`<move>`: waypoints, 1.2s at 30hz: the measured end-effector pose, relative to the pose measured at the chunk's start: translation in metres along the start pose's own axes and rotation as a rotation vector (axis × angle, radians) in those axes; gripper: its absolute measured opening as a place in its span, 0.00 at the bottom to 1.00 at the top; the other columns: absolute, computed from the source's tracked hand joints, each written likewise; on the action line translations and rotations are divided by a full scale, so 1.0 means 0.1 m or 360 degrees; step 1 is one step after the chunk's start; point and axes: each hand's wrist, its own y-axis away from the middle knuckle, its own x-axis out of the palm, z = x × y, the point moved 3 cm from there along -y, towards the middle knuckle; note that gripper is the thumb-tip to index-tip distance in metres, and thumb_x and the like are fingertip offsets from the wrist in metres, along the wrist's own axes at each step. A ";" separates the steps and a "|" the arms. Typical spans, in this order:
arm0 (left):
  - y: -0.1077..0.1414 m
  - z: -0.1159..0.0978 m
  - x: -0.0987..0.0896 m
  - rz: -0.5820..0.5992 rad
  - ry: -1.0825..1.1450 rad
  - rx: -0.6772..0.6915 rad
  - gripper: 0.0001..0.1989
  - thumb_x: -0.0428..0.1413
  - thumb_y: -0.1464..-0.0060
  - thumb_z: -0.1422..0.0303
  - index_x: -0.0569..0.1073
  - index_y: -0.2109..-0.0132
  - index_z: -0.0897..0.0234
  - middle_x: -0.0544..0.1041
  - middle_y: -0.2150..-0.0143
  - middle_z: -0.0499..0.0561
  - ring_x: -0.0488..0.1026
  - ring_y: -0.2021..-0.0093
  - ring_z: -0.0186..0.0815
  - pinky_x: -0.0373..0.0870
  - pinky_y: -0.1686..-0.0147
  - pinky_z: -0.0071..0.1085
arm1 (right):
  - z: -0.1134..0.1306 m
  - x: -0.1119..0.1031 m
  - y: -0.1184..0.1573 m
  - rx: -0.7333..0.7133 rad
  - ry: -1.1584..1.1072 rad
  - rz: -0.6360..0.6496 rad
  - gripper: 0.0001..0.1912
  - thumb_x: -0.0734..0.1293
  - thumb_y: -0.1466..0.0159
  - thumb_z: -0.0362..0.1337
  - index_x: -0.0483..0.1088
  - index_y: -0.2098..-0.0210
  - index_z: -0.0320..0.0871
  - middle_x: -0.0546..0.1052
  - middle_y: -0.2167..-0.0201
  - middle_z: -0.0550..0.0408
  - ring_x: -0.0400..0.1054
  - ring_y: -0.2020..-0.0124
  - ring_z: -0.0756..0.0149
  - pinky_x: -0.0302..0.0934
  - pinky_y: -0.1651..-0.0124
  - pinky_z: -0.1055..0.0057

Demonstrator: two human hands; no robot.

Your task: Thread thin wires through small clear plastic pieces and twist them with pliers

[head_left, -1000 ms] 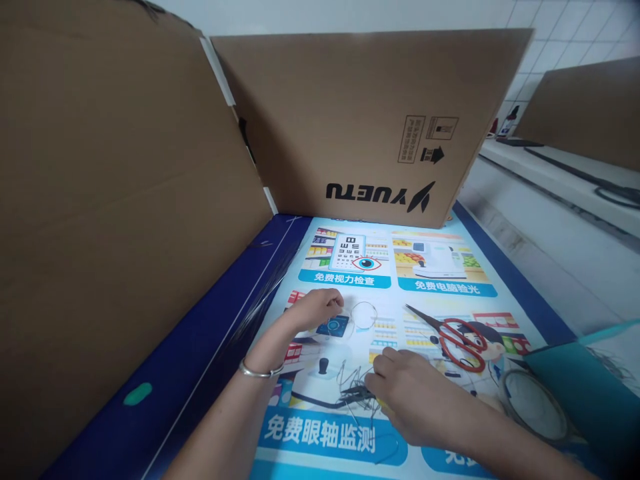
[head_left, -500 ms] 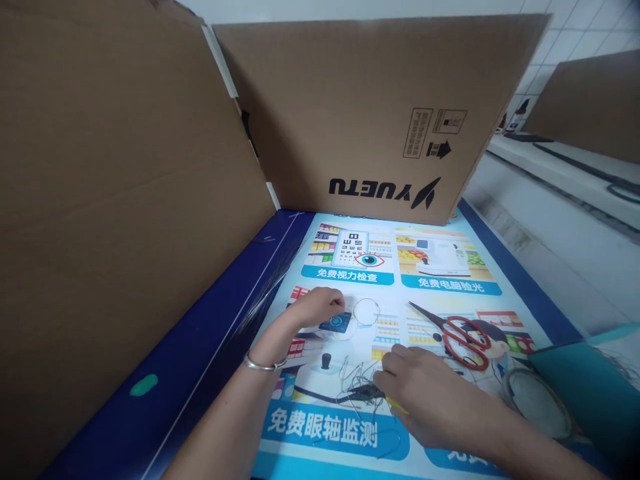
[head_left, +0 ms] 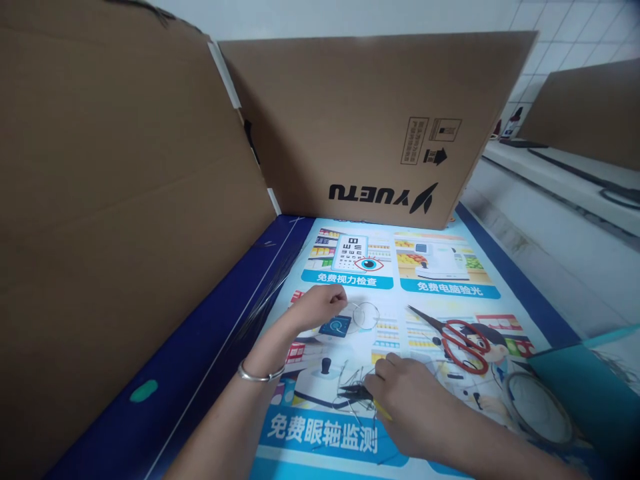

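Note:
My left hand (head_left: 323, 307), a silver bangle on its wrist, is closed in a pinch on a thin wire ring (head_left: 366, 316) just above the printed mat (head_left: 395, 293). My right hand (head_left: 407, 397) is wrapped round the yellow handle of pliers (head_left: 356, 392); their dark jaws point left and look parted. Under and around the jaws lies a loose pile of thin wire pieces (head_left: 345, 373). Red-handled scissors (head_left: 465, 347) rest on the mat beyond my right hand, blades toward the upper left.
Cardboard panels (head_left: 380, 120) stand at the back and left. Long thin wires (head_left: 265, 303) lie along the mat's left side. A round clear dish (head_left: 537, 407) and a teal box (head_left: 590, 387) are at the right. A green spot (head_left: 143, 391) shows on the dark blue border.
My right hand has moved slightly left with the pliers. My left hand has shifted a little, and the wire ring is at a slightly different angle. The camera view has tilted slightly.

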 end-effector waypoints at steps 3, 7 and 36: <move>0.00 0.00 0.02 -0.0018 0.0006 -0.0001 0.08 0.48 0.50 0.66 0.71 0.70 0.61 0.71 0.76 0.45 0.66 0.75 0.33 0.56 0.78 0.26 | -0.01 0.04 -0.03 -0.0004 0.0013 0.0004 0.07 0.61 0.45 0.32 0.66 0.65 0.42 0.70 0.68 0.49 0.63 0.66 0.59 0.49 0.72 0.69; -0.01 -0.01 0.05 -0.0041 0.0020 0.0002 0.09 0.47 0.49 0.65 0.70 0.69 0.61 0.71 0.76 0.45 0.66 0.76 0.33 0.54 0.79 0.26 | -0.07 0.06 -0.05 -0.0005 -0.0015 -0.0019 0.07 0.61 0.43 0.32 0.66 0.64 0.42 0.71 0.67 0.50 0.64 0.65 0.60 0.50 0.71 0.70; -0.04 -0.05 0.12 -0.0063 0.0101 0.0018 0.09 0.47 0.49 0.66 0.69 0.70 0.62 0.69 0.76 0.46 0.65 0.74 0.33 0.57 0.77 0.26 | 0.05 -0.18 0.12 -0.0278 -0.0140 0.0081 0.07 0.61 0.43 0.35 0.67 0.65 0.42 0.71 0.68 0.51 0.62 0.66 0.61 0.52 0.66 0.67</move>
